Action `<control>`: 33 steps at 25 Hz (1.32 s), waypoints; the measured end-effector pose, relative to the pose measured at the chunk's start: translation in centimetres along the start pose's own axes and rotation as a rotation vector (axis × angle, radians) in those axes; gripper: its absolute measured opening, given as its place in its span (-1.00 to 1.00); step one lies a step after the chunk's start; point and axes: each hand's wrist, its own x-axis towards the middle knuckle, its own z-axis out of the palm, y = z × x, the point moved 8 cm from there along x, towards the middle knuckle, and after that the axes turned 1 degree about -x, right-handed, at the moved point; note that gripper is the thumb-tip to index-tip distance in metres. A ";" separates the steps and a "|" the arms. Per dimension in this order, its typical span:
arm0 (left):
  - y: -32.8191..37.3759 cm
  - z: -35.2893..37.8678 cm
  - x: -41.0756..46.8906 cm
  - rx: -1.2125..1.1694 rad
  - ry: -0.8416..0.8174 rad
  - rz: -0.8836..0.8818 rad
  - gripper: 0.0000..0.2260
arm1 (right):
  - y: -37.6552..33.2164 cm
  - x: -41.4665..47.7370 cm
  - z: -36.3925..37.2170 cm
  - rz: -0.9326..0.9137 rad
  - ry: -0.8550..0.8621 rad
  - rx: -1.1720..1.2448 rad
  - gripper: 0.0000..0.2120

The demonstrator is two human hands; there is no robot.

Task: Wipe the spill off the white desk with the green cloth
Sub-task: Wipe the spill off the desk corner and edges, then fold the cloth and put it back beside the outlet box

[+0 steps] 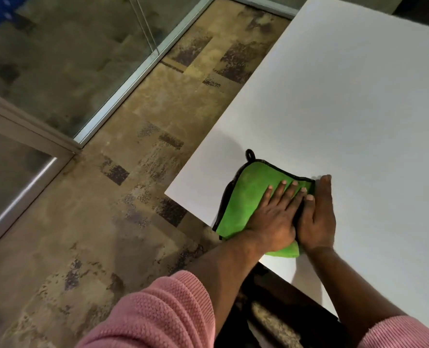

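The green cloth (pixel 246 197), edged in black with a small black loop at its far corner, lies on the white desk (pixel 346 109) near the desk's left corner. My left hand (pixel 273 217) presses flat on the cloth, fingers spread. My right hand (pixel 317 214) lies beside it along the cloth's right edge, its thumb on the cloth and its fingers on the bare desk. I can make out no spill on the desk surface.
The desk's left corner (pixel 167 193) and near edge are close to the cloth, which hangs slightly over the near edge. A patterned brown carpet (pixel 133 197) lies below, with a glass partition (pixel 57 71) at the left. A dark object (pixel 283 310) sits under the desk edge.
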 end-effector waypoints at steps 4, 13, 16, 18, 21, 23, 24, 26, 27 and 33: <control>-2.5 -1.6 -1.6 -0.029 -0.059 0.010 -0.33 | -0.3 -1.8 -1.6 0.002 -0.086 -0.103 -0.37; -6.9 -5.6 -5.5 -0.049 0.055 -0.066 -0.51 | -5.6 -1.7 -1.7 -0.166 -0.259 -0.507 -0.55; -9.3 -8.4 -1.9 0.110 0.069 -0.068 -0.55 | -6.2 -0.8 -0.9 -0.136 -0.345 -0.619 -0.45; -10.1 -8.4 -0.5 0.169 -0.014 -0.048 -0.56 | -5.7 -0.3 -0.2 -0.077 -0.406 -0.738 -0.41; -10.4 -8.2 -0.3 0.202 -0.045 0.012 -0.62 | -5.0 -0.7 0.3 0.007 -0.441 -0.774 -0.42; -10.4 -8.2 -0.1 0.200 -0.055 0.041 -0.62 | -4.7 -1.1 0.5 0.021 -0.453 -0.777 -0.42; -10.5 -8.2 -0.1 0.197 -0.064 0.052 -0.60 | -4.6 -1.2 0.6 0.021 -0.455 -0.788 -0.41; -10.7 -8.1 -0.1 0.205 -0.085 0.079 -0.59 | -4.8 -1.6 0.7 0.030 -0.426 -0.798 -0.44; -10.8 -8.2 -0.2 0.213 -0.091 0.087 -0.59 | -5.1 -1.8 0.8 0.035 -0.393 -0.791 -0.47; -10.2 -7.6 -1.4 0.219 -0.108 0.095 -0.75 | -6.0 -3.1 1.2 0.068 -0.282 -0.764 -0.80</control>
